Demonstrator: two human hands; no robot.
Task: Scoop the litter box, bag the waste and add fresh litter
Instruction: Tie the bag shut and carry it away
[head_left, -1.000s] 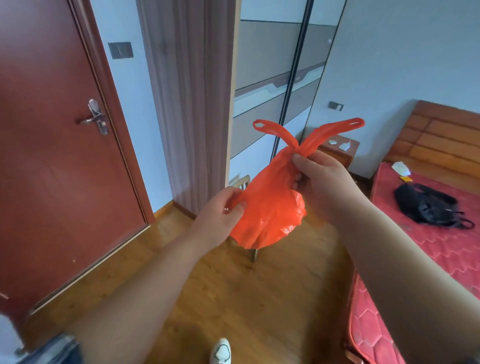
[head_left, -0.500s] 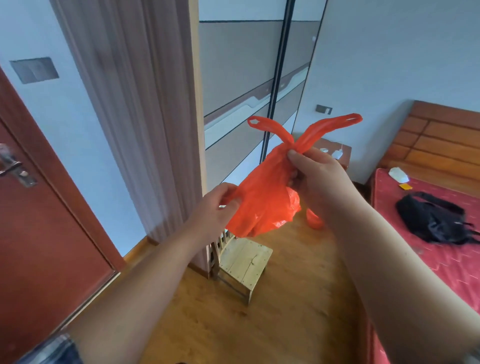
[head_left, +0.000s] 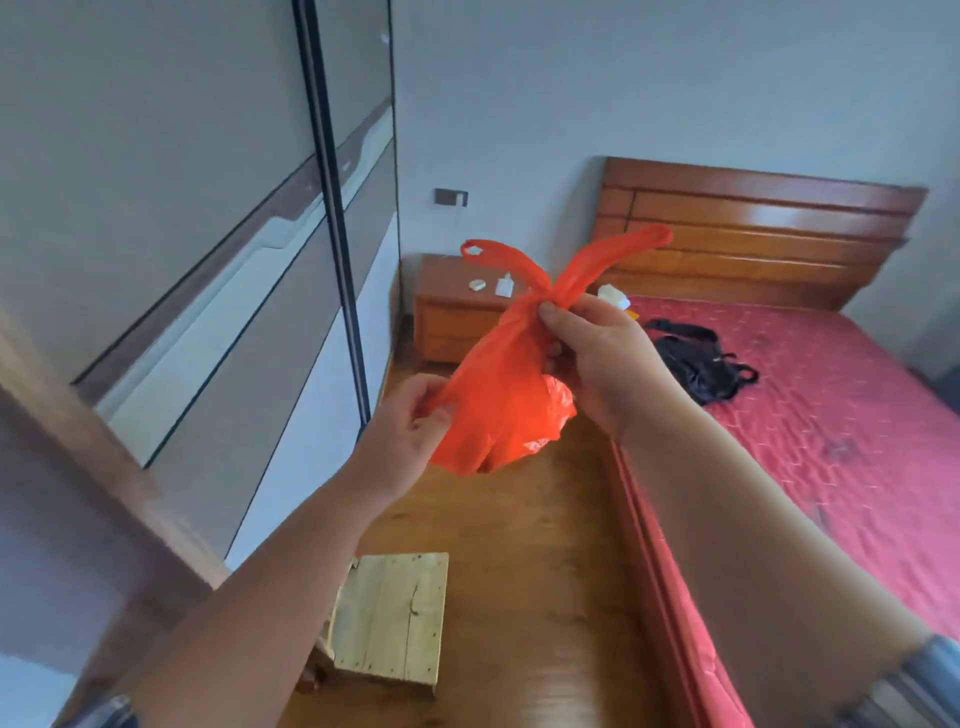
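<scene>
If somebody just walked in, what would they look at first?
The bright orange plastic bag, held up in the middle: the right hand pinches its neck below the two handle loops, and the left hand pinches its lower side. Behind it on the right lies a red quilted mattress with a black fabric bag on it.

An orange plastic bag (head_left: 506, 408) is being held aloft, neck gathered, handle loops splaying upward, bottom bulging.
</scene>
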